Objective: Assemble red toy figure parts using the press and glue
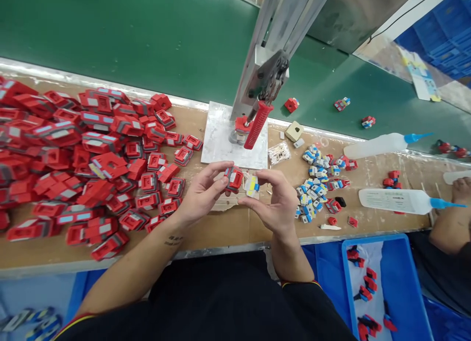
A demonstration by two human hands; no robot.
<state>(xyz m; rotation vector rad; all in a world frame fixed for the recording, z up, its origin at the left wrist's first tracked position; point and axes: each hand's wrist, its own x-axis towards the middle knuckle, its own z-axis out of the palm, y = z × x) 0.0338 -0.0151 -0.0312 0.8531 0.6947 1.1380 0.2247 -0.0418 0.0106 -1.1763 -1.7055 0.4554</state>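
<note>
Closed around a red and grey plastic part [233, 179], my left hand [203, 191] is near the middle of the bench. My right hand [274, 196] pinches a small white, yellow and blue part [252, 186] just to the right of it, with a narrow gap between the two parts. Behind my hands stands a press with a red handle [258, 125] on a pale metal plate [217, 140]; a red piece [241, 123] sits beneath its tip. A large heap of red parts [99, 140] spreads on the left. Small white and blue parts [312, 191] are piled on the right.
Clear squeeze bottles [395, 201] with blue nozzles lie at the right. Beyond the bench runs a green belt [147, 37] with a few red parts. A blue bin [405, 282] with red parts is at lower right. Another person's arm [451, 218] shows at the right edge.
</note>
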